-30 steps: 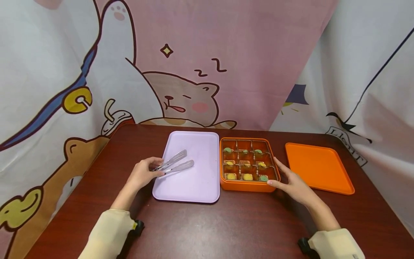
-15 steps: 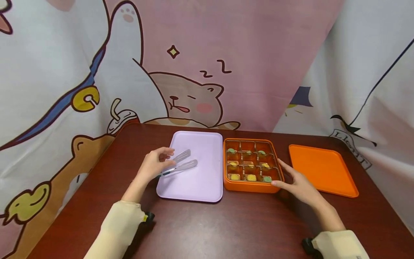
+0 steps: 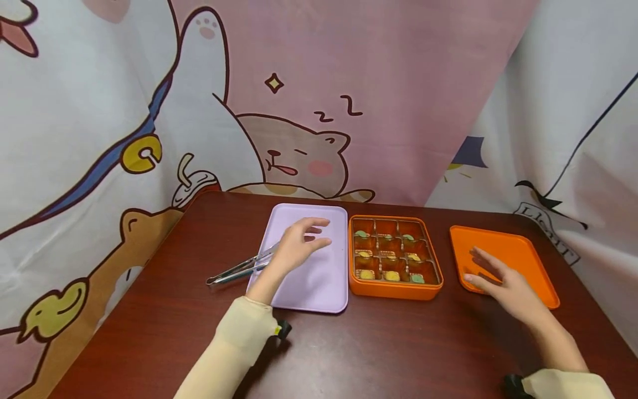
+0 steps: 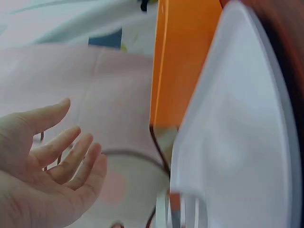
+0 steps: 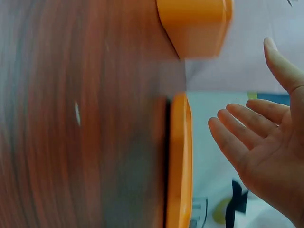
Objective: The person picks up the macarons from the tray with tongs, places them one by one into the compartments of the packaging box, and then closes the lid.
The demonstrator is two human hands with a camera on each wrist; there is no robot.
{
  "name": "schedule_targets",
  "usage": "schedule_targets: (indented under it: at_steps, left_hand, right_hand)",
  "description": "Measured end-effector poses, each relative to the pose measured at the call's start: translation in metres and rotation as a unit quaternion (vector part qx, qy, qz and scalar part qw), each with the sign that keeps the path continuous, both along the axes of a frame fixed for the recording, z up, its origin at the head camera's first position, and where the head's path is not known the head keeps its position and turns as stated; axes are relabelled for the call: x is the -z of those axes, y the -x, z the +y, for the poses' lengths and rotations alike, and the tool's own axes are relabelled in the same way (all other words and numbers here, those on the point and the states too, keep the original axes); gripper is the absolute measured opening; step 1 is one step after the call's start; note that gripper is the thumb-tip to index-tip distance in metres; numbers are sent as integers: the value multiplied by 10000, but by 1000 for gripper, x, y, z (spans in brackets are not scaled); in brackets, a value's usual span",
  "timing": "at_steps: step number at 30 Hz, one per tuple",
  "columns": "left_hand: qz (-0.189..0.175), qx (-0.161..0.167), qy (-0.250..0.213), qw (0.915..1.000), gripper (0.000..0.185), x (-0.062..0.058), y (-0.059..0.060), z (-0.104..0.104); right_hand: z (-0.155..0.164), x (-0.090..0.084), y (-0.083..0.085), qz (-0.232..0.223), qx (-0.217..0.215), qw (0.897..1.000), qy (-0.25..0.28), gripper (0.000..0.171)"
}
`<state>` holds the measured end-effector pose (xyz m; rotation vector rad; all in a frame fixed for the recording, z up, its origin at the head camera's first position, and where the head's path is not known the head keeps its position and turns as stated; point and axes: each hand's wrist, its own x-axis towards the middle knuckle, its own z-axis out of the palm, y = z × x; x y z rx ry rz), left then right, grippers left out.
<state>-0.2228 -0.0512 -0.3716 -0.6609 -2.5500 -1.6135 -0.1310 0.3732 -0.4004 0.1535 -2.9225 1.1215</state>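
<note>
My left hand (image 3: 300, 244) hovers over the lilac tray (image 3: 319, 296), fingers loosely bent, with nothing in it. Beneath the wrist, a pair of tongs (image 3: 238, 271) lies across the tray's left edge; the hand and forearm hide its tips. To the tray's right stands an orange box (image 3: 394, 291) whose divided insert holds small yellow and green pieces (image 3: 392, 275). My right hand (image 3: 510, 291) is in the air over the near left corner of a flat orange lid (image 3: 503, 249). Its relaxed fingers hold nothing, as the right wrist view (image 5: 266, 142) also shows.
A dark reddish-brown table (image 3: 379, 349) carries everything. Behind it hangs a printed cloth (image 3: 389, 111) with cartoon animals, reaching down both sides. The box sits close beside the tray, while a strip of tabletop separates it from the lid.
My left hand has let go of the tongs and moved right over the tray; the tongs now lie farther left. My right hand has left the box's side and moved right over the lid.
</note>
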Motion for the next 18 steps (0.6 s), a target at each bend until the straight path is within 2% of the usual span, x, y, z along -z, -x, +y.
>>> schedule_targets:
  at_steps: [7, 12, 18]
  left_hand:
    - [169, 517, -37, 9985, 46, -1, -13, 62]
    - [376, 906, 204, 9950, 54, 0, -26, 111]
    - [319, 1452, 466, 9878, 63, 10, -51, 165]
  right_hand:
    - [41, -2, -12, -199, 590, 9978, -207, 78]
    - [72, 10, -23, -72, 1228, 9919, -317, 81]
    - [95, 17, -32, -637, 1900, 9791, -362, 85]
